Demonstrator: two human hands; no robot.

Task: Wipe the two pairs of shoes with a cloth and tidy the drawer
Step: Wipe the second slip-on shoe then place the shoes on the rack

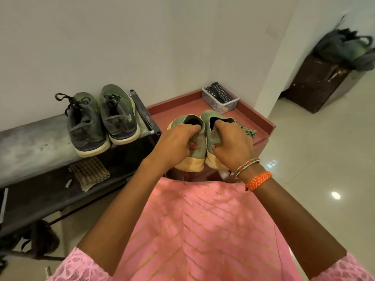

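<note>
I hold a pair of light green slip-on shoes with yellow soles over the reddish cabinet top (261,120). My left hand (174,142) grips the heel collar of the left green shoe (190,159), fingers inside its opening. My right hand (231,142) grips the heel of the right green shoe (211,118) the same way. A green patterned cloth (248,131) peeks out on the cabinet behind my right hand. A dark green laced pair of sneakers (101,120) stands on the dark shelf top (30,142) to the left.
A clear plastic box (221,100) with remote controls sits at the cabinet's far corner. A checked brown cloth (89,172) lies on the lower shelf. A dark wooden box (316,82) with bags on it stands at the right, on the glossy tiled floor.
</note>
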